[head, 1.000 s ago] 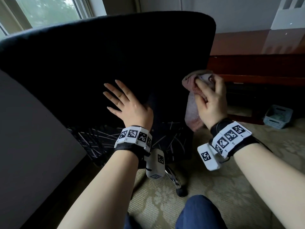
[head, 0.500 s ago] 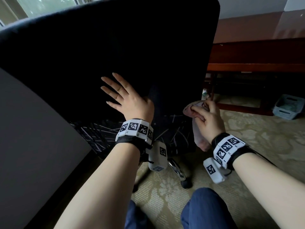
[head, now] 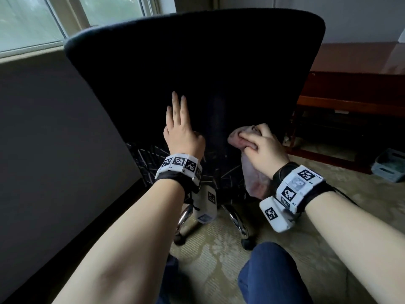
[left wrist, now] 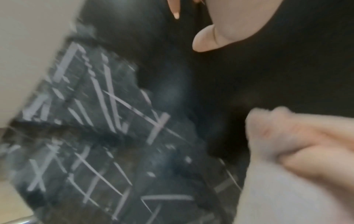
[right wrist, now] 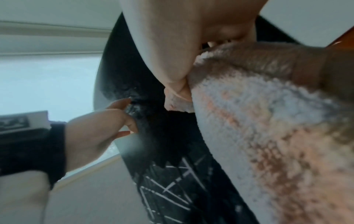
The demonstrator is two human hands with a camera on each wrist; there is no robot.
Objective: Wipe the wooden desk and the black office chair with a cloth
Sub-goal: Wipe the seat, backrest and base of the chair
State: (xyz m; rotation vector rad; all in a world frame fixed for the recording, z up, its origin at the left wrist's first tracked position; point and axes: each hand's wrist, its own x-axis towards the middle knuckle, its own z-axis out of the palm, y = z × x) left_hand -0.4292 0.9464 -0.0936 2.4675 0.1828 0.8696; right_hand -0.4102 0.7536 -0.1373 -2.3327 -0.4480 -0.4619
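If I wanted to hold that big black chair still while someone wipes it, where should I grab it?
Probably the top edge of the black chair's backrest, from behind. It is a long, rounded rim that fingers could curl over. The broad back panel is flat, so the left hand can only press on it while the right hand rubs the cloth there.

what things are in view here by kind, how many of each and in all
chair: 1
cloth: 1
desk: 1
basket: 1
hands: 2, left hand, right hand
total: 6
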